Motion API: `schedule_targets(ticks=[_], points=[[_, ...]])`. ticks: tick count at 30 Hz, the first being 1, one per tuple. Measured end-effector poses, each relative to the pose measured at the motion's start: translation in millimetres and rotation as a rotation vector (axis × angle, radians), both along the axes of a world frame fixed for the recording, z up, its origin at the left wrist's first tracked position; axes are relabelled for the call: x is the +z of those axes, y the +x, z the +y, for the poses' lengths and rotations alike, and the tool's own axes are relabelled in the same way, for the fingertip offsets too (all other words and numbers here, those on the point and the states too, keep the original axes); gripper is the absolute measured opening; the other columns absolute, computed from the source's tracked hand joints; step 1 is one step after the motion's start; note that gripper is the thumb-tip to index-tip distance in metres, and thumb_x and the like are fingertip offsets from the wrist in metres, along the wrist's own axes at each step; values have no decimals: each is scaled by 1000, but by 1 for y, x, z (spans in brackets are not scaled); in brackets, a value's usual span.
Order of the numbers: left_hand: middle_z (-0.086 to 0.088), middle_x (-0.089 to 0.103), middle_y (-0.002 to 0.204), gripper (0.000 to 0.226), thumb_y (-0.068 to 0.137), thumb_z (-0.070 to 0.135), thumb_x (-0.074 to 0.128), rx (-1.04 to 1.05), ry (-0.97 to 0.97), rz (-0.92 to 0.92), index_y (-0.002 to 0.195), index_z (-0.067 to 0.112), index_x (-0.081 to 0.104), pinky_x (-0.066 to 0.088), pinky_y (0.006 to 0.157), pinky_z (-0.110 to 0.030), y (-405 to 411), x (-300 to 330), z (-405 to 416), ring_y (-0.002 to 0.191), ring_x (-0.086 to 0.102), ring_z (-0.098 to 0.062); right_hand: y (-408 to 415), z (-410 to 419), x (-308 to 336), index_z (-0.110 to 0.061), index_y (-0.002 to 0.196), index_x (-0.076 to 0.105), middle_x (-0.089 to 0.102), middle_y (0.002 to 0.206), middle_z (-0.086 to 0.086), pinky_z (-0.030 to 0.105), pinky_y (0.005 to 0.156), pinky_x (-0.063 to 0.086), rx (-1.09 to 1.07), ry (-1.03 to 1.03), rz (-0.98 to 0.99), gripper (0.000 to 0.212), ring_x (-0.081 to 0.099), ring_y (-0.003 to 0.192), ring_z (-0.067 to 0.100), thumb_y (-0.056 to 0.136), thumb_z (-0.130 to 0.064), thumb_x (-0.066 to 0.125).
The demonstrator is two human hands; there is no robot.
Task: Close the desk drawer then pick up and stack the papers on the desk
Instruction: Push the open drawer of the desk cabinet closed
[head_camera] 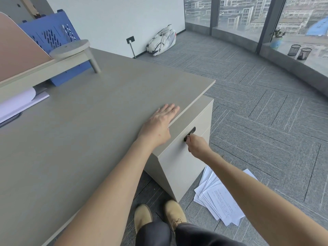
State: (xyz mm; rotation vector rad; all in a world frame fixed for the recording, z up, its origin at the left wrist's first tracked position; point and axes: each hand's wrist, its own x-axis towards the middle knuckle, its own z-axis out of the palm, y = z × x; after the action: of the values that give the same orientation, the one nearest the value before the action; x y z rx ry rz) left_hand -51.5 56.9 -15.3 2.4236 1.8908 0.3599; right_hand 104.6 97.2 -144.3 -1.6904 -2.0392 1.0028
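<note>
The left hand [157, 124] lay flat, fingers spread, on the desk [88, 121] edge, holding nothing. Just below it, the right hand [196, 145] pinched the black lock [190, 134] on the drawer [182, 157] front, which looked nearly or fully shut. The papers [220, 197] were fanned on the floor, well below both hands, not yet gathered.

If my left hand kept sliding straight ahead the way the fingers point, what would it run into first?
Nothing on the desktop, it seems. The left hand lies flat with fingers pointing toward the desk corner on the far right, and that stretch is bare. It would probably pass over the edge above the carpet, though depth is uncertain.
</note>
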Motion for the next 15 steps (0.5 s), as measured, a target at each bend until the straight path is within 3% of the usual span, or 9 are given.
schedule_targets(ticks=[2,8,15], points=[[2,15,166,81,88,-6,51,1,8,1,156,23,18,4,122,-27,0,-1,1,153,9,-17,1,-3,0,-7,95,48,66,99,23,39,68,37,-10,73,-92,22,53,82,38,102,-20,31],[2,16,165,82,88,-6,52,1,16,1,156,23,18,6,123,-28,-1,-2,2,153,11,-17,3,-6,-3,-8,109,48,72,101,17,37,65,34,120,308,-419,15,68,92,40,100,-9,36],[2,15,166,82,88,-5,52,1,14,5,156,23,17,6,123,-28,-1,-2,1,153,10,-17,4,-5,0,-9,110,49,72,101,16,36,65,33,156,361,-505,16,69,93,39,100,-9,37]])
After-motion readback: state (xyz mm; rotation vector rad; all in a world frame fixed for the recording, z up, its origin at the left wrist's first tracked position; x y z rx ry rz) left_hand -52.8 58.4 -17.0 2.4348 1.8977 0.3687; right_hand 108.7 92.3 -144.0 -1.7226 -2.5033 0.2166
